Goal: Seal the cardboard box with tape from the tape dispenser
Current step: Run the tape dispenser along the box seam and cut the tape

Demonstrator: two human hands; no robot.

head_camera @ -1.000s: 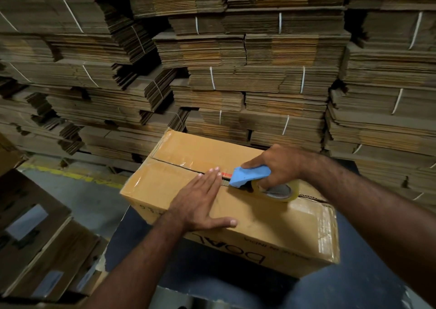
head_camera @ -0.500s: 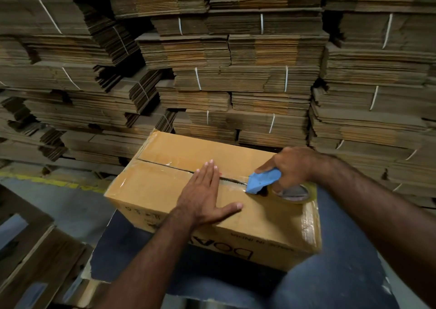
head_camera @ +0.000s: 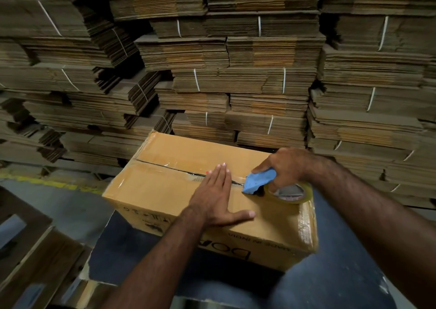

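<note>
A tan cardboard box [head_camera: 165,190] lies on a dark blue surface [head_camera: 132,256], its top flaps closed along a centre seam that runs from far left to near right. My left hand [head_camera: 218,195] rests flat on the near flap, fingers together, fingertips at the seam. My right hand [head_camera: 286,167] grips a blue tape dispenser [head_camera: 258,181] with a clear tape roll [head_camera: 293,193], its nose pressed on the seam just right of my left hand. Glossy tape covers the box's right end.
Tall stacks of bundled flat cardboard [head_camera: 236,72] fill the background right behind the box. More flattened boxes [head_camera: 30,261] lie at the lower left on the grey floor, which has a yellow line [head_camera: 47,186].
The dispenser and my right hand have shifted rightward along the seam, away from my left hand, which stays flat on the flap. The view has swung a little to the left.
</note>
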